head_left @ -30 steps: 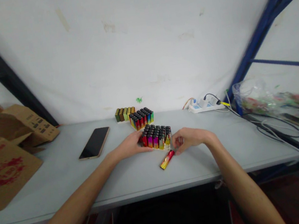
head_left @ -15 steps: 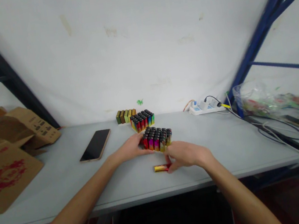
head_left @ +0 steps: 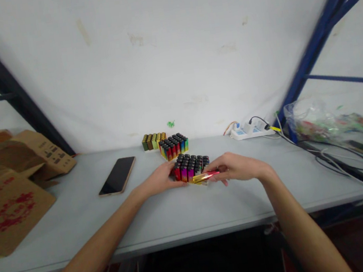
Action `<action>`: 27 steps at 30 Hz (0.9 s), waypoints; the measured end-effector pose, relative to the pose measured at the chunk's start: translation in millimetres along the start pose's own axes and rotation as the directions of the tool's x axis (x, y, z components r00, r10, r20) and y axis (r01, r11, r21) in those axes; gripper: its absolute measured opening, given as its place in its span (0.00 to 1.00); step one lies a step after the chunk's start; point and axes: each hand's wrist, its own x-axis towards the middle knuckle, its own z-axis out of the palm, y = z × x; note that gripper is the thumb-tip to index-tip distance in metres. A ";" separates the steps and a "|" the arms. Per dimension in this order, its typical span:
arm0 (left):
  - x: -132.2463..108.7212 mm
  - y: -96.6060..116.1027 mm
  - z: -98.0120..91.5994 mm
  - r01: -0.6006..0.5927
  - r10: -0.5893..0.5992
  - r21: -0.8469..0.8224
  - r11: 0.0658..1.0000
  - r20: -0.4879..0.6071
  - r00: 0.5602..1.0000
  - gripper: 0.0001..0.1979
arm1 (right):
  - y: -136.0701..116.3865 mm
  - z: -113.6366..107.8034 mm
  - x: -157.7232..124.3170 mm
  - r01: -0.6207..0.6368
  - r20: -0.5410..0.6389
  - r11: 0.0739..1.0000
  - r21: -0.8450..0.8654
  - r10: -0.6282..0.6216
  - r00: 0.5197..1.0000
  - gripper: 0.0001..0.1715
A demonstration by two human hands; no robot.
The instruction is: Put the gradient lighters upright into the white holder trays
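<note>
In the head view, a block of upright lighters (head_left: pixel 184 168) with black tops and shiny coloured bodies stands near the middle of the table. My left hand (head_left: pixel 161 179) grips its left end, thumb at the front and fingers behind. My right hand (head_left: pixel 236 167) pinches a single yellow-and-red lighter (head_left: pixel 204 177), held nearly level in front of the block's right part. Behind stand a second block of black-topped lighters (head_left: pixel 173 147) and a smaller green and yellow group (head_left: pixel 154 141). The right hand hides part of the near block's right end.
A phone (head_left: pixel 118 175) lies on the grey table (head_left: pixel 166 219), left of the lighters. Cardboard boxes (head_left: pixel 15 204) fill the left side. At the back right are a white power strip (head_left: pixel 249 132) and cables; a clear plastic bag (head_left: pixel 310 118) lies beyond the blue frame.
The right hand has lifted the single lighter off the tabletop and brought it up before the block, its wrist shifting right. My left hand keeps its hold on the block.
</note>
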 end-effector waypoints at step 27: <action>0.5 -0.8 -2.0 0.141 -0.134 0.093 0.986 -0.074 0.988 0.32 | 19.9 14.7 33.7 0.171 -0.461 0.911 0.375 0.023 0.887 0.28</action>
